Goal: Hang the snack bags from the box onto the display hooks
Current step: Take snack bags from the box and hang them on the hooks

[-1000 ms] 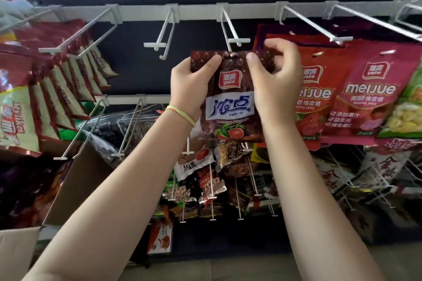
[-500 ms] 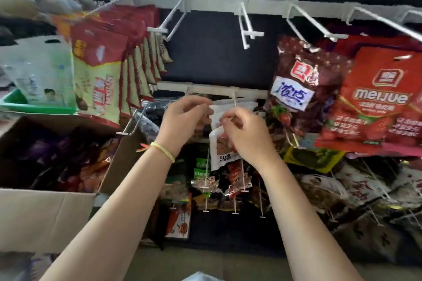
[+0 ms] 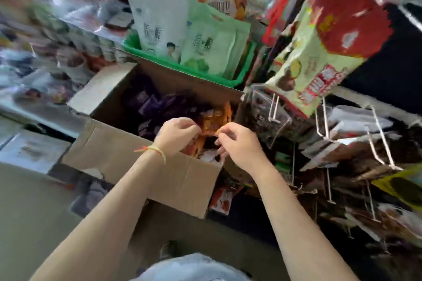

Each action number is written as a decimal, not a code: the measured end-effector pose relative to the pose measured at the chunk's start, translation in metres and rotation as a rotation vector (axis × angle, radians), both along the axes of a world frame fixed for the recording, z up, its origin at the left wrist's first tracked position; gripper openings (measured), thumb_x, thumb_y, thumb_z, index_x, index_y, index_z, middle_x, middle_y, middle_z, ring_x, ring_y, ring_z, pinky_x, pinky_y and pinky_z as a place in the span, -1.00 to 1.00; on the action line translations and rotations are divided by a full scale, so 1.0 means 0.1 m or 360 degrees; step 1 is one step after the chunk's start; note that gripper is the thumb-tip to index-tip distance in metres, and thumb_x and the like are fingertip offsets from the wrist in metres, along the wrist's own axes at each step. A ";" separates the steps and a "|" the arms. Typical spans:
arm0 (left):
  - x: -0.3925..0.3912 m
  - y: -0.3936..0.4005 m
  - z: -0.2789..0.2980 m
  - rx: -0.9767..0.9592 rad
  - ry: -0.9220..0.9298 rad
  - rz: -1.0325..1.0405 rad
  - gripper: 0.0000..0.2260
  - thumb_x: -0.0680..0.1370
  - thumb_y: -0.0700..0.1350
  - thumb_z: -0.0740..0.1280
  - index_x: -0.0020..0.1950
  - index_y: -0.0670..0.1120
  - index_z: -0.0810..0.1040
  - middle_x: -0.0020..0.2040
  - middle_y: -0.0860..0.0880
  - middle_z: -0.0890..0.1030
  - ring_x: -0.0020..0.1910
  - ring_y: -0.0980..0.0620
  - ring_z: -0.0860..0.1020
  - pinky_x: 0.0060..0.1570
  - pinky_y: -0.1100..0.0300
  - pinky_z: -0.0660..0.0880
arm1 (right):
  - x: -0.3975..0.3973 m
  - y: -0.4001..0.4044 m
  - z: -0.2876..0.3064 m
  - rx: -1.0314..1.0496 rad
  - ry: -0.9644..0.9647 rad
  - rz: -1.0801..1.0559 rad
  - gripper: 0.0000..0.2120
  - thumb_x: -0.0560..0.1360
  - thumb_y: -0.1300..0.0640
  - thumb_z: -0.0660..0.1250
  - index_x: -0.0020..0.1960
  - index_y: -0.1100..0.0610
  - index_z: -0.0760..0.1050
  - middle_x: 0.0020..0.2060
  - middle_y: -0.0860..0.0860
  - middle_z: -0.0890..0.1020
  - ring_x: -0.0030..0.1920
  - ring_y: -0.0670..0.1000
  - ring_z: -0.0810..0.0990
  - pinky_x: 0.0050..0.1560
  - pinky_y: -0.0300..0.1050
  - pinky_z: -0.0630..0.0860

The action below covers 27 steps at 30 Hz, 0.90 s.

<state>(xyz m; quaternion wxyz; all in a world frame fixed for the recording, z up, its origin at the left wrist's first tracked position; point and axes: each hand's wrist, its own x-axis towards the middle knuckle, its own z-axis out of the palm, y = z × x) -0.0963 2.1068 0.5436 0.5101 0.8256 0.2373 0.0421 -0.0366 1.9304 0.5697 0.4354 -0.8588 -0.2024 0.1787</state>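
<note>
An open cardboard box [image 3: 127, 157] stands low at the left of the rack, holding several dark purple and orange snack bags. Over its right end, both hands are on an orange snack bag [image 3: 213, 121] that stands partly lifted out of the box. My left hand [image 3: 177, 136] has its fingers curled at the bag's left side. My right hand [image 3: 238, 143] pinches its right edge between thumb and forefinger. White wire display hooks [image 3: 274, 110] stick out to the right of the box, some bare. The view is blurred by motion.
A green basket [image 3: 175, 67] with white and pale green pouches sits behind the box. Red and green bags [image 3: 319, 52] hang at upper right. More white hooks [image 3: 383, 143] with dark packets fill the right side. Stacked goods lie at left.
The dark bag now hangs on its hook and is out of view. My head has turned down and left to the box, and both hands have dropped from the rack onto an orange bag.
</note>
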 end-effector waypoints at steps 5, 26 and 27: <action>0.03 0.50 -0.56 0.0788 0.0414 -0.0210 -0.78 0.53 0.08 0.26 -0.01 0.01 0.64 0.04 -0.05 0.68 0.05 -0.13 0.62 0.00 0.10 0.50 | 0.19 0.52 -0.52 -0.0771 -0.0667 0.0153 -0.73 0.54 0.20 0.28 0.22 0.14 0.55 0.20 0.06 0.55 0.25 0.08 0.48 0.29 -0.07 0.41; 0.12 0.61 -0.85 0.1013 0.0167 -0.0207 -0.58 0.52 0.17 0.23 0.32 0.03 0.48 0.17 -0.01 0.57 0.12 -0.07 0.57 -0.10 0.08 0.49 | 0.45 0.85 -0.74 -0.0950 -0.1034 -0.0007 -0.92 0.48 0.15 0.39 -0.18 0.07 0.63 -0.13 -0.04 0.66 0.09 0.08 0.53 0.35 0.05 0.24; 0.09 0.61 -0.83 0.0890 0.0021 -0.0161 -0.50 0.49 0.17 0.30 0.40 0.04 0.43 0.24 0.00 0.54 0.20 -0.06 0.53 0.01 0.06 0.50 | 0.41 0.87 -0.64 -0.0805 -0.1023 0.0003 -0.93 0.44 0.13 0.43 -0.22 0.05 0.63 -0.18 -0.07 0.66 0.04 0.07 0.55 0.30 0.04 0.28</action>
